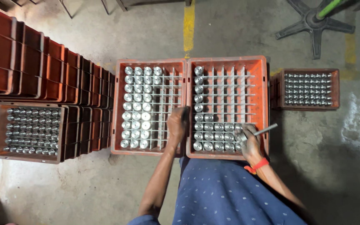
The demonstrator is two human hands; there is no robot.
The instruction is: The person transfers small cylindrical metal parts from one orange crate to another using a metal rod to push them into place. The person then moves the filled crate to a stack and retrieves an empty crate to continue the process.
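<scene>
Head cam, looking straight down. Two orange gridded crates sit side by side at frame centre: left crate (148, 107) has its left columns filled with upright shiny metal cylinders, right crate (226, 107) has one column down its left side plus roughly two rows along the bottom. Right hand (250, 141) is at the lower right of the right crate, fingers curled tight around a cylinder (241, 136) at the right end of the filled bottom rows, and it also grips a thin grey rod (266, 129) that sticks out up and to the right. The rod's long axis runs diagonally, lower left to upper right, away from the grid. Cylinder axis looks vertical, end face toward the camera, though the fingers cover most of it. Empty cells lie directly above and to the right of that hand, so right is clearly the nearer one to them. Left hand (176, 125) rests on the divider where the two crates meet, fingers closed down over the rim; I can't tell whether it holds anything. More crates of smaller parts sit at lower left (30, 130) and upper right (308, 88), stacked empties at upper left (26, 62), chair base (315, 23) at top right.
</scene>
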